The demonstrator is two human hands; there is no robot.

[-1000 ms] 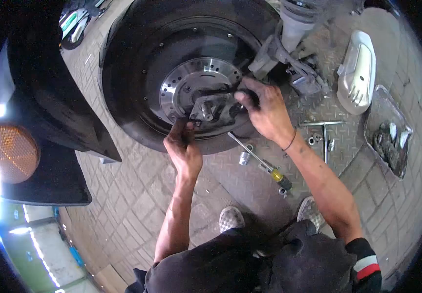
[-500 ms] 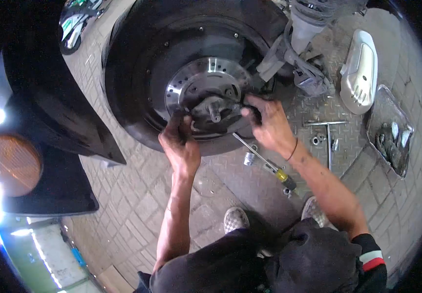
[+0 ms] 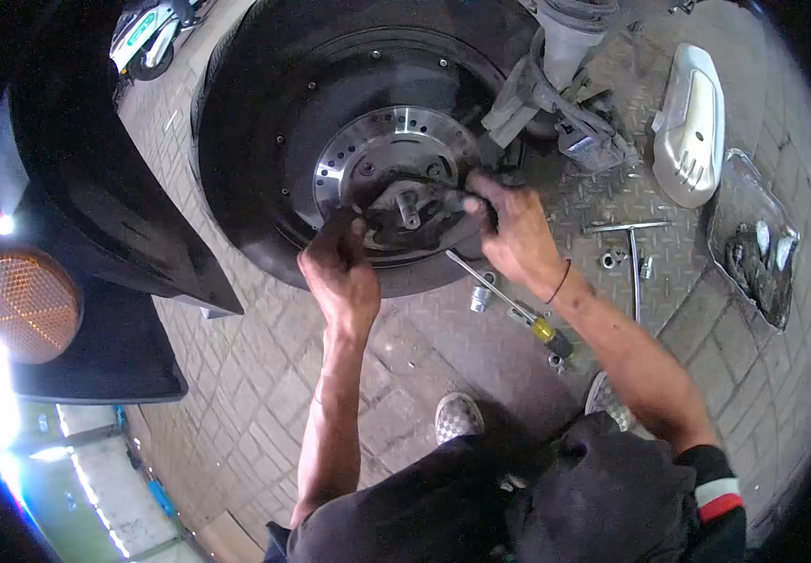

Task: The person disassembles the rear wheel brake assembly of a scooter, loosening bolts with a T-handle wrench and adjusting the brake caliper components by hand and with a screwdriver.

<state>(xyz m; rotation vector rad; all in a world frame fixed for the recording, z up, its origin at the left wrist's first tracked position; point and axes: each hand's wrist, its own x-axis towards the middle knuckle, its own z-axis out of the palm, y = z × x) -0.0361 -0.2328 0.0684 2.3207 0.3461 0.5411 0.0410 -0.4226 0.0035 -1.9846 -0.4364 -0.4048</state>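
A screwdriver [image 3: 544,328] lies on the ridged floor plate [image 3: 612,202], tip towards the wheel [image 3: 246,122], with a socket [image 3: 481,298] just beside its shaft. Nearer the plate's right edge lies a T-handle wrench [image 3: 635,277]. Beyond the screwdriver, the left hand [image 3: 342,272] and right hand [image 3: 516,230] have their fingers pinched on opposite ends of a dark bracket [image 3: 436,201], around the stub axle [image 3: 409,212]. Behind it shows the drilled brake disc [image 3: 338,159]; farther right lies a silver cover [image 3: 691,127].

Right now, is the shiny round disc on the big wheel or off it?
On: the disc sits at the middle of the wheel, its drilled edge showing.
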